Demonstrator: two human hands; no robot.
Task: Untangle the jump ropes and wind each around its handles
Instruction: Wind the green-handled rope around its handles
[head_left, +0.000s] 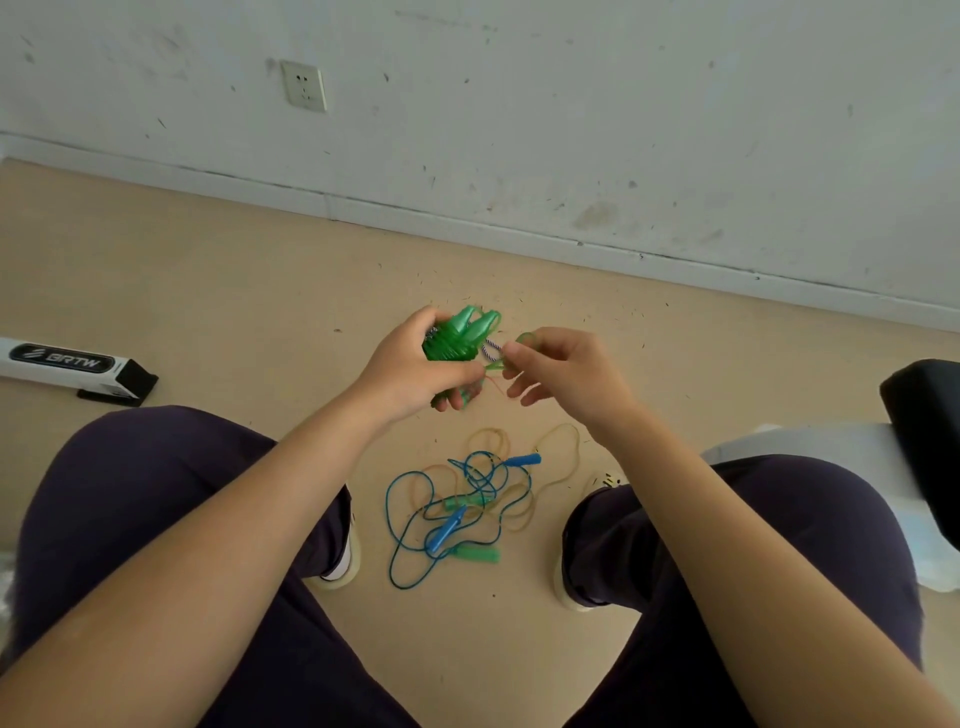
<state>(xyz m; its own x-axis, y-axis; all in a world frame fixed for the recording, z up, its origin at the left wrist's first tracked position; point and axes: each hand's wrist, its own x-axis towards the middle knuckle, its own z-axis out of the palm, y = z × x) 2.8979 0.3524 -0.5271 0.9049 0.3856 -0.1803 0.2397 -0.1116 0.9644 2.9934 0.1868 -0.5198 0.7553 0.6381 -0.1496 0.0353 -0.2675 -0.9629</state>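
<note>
My left hand (415, 369) grips a pair of green handles (470, 330) held side by side, with green rope wound round them. My right hand (563, 371) pinches the loose end of that green rope (493, 366) just right of the bundle; a blue-and-white striped loop (491, 351) shows between the hands. On the floor between my feet lies a tangle: a blue rope (402, 519) with two blue handles (447, 530), a tan rope (563, 467), and two light green handles (478, 553).
A white and black box (67, 364) lies on the floor at the left. A black object (924, 410) on something white sits at the right. The wall with a socket (304, 85) runs across the back. My knees frame the tangle.
</note>
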